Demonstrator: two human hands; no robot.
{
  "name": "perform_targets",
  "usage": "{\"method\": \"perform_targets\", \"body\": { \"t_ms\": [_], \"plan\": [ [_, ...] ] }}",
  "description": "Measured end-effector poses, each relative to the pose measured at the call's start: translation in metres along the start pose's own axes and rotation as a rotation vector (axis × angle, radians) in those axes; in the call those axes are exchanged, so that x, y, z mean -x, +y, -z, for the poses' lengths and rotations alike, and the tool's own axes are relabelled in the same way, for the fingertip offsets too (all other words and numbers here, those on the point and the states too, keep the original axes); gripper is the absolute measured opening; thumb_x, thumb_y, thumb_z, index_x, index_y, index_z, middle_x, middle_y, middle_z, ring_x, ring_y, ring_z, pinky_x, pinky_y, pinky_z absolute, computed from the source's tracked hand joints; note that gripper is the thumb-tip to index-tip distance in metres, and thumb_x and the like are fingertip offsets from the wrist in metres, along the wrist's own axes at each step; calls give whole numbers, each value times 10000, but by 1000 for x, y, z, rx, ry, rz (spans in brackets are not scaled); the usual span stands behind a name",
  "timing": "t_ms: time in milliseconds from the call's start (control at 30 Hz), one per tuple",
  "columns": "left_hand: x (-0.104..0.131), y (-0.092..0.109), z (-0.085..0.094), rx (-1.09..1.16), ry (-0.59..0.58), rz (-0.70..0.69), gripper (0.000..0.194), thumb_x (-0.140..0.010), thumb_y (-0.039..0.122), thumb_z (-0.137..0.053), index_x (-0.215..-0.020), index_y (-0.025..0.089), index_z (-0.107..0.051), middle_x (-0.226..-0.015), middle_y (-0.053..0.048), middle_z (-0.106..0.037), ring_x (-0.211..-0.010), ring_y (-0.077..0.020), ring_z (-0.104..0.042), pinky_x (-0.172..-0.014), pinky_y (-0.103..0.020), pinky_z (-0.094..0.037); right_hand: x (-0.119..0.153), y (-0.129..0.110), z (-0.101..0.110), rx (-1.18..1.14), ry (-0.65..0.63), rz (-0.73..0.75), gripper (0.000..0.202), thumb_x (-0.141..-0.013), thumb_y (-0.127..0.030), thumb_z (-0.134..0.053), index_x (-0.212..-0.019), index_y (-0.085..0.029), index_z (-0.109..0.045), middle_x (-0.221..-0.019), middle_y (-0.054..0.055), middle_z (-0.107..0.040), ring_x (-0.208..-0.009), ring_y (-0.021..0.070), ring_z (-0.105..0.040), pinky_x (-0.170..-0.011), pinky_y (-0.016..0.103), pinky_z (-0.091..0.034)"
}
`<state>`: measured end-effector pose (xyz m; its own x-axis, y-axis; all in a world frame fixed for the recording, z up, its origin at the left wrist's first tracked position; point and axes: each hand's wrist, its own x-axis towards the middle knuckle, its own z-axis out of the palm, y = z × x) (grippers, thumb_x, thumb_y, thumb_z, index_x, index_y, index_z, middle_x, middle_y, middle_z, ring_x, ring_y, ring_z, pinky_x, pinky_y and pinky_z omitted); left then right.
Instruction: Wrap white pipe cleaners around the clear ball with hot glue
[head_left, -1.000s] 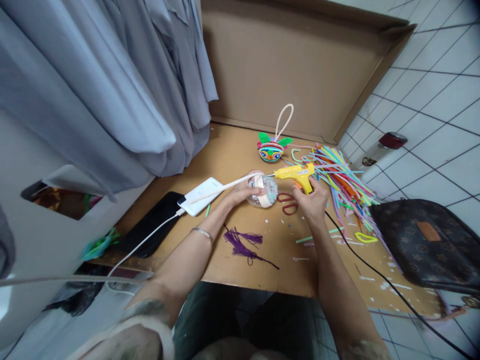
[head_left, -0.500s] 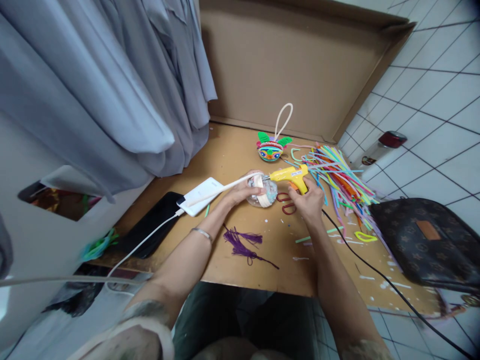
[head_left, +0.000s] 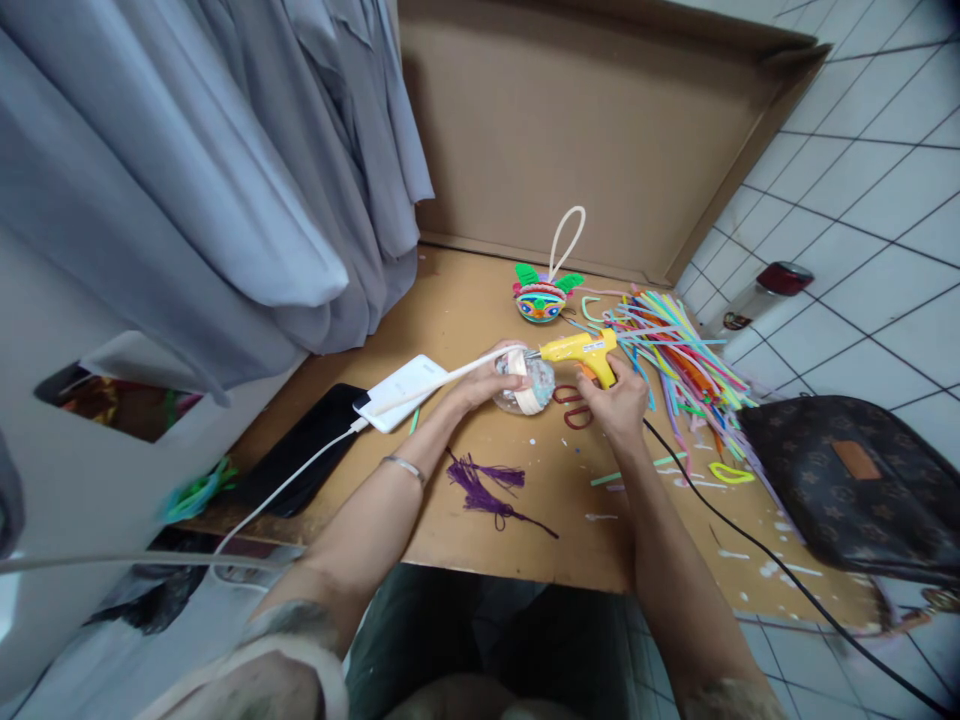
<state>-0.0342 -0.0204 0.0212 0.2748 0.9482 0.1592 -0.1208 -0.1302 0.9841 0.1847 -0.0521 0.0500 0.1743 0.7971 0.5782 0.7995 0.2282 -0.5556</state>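
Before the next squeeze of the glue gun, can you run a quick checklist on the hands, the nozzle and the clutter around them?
1. Left hand steadies the ball: ok.
2. Right hand grips the glue gun: ok.
3. Nozzle at the ball's top: ok.
4. Left fingers away from the hot tip: not ok, they sit right beside it.
5. Cord trails free over the table edge: ok.
6. Glue flowing: cannot tell.

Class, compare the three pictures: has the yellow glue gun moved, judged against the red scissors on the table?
Yes. The glue gun in the right hand has shifted left, toward the ball; the scissors lie where they were.
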Motion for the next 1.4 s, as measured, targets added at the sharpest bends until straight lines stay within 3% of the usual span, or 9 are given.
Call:
{"method": "perform_targets", "body": {
  "t_ms": [333, 533, 1000, 1400],
  "plan": [
    [0, 0, 0, -16, -1, -2, 700, -504, 362, -802, -1130, 160, -562, -942, -22, -604, -863, -180, -550, -793, -293, -457, 0, -6, -2, 27, -55, -77, 277, -692, -468, -605, -765, -206, -661, -630, 12, -628, -582, 174, -544, -580, 296, -414],
    [-1, -1, 0, -40, 10, -23, 694, -509, 379, -795, -1129, 168, -566, -972, -38, -618, -892, -194, -559, -818, -306, -459, 5, -13, 2, -23, -59, -75, 262, -762, -462, -585, -741, -205, -635, -571, 3, -599, -520, 151, -542, -507, 255, -386],
    [-1, -5, 3, -78, -6, -35, 698, -527, 391, -804, -1149, 175, -573, -961, -29, -618, -883, -195, -570, -777, -294, -482, 3, -11, 5, 63, 26, -40, 288, -746, -475, -577, -779, -202, -661, -651, 19, -603, -641, 185, -538, -607, 293, -406],
    [0, -3, 2, -25, -23, -38, 690, -527, 380, -800, -1140, 172, -562, -944, -27, -606, -858, -180, -558, -779, -296, -468, 3, -12, 5, 66, -11, -32, 248, -734, -459, -583, -700, -215, -609, -642, 19, -608, -618, 170, -516, -624, 299, -398]
  ]
}}
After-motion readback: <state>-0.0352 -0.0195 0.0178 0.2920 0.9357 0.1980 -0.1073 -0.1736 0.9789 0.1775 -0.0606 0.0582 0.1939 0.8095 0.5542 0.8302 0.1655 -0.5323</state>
